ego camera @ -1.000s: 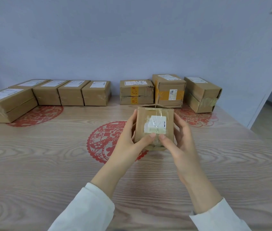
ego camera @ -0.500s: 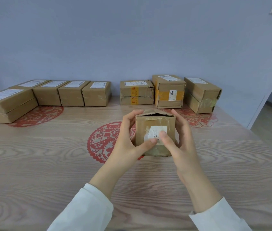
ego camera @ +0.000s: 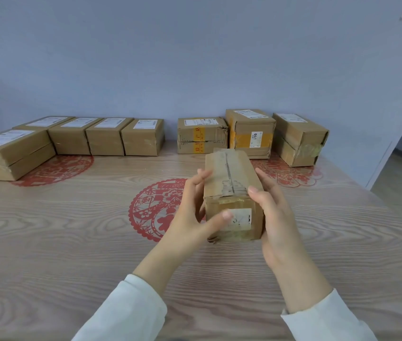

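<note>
We see a box [ego camera: 229, 175] lying lengthwise between two hands at the middle of the table [ego camera: 72, 242]. The left hand [ego camera: 187, 212] grips its left side, thumb on the near end; the right hand [ego camera: 276, 217] clasps its right side, thumb on top

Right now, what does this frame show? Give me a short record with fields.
held: box, taped top up, label facing the camera
left hand: grips the left side, thumb on label
right hand: grips the right side
table: wood grain, red paper-cuts
back row: five boxes left, three boxes right, by the wall
</note>
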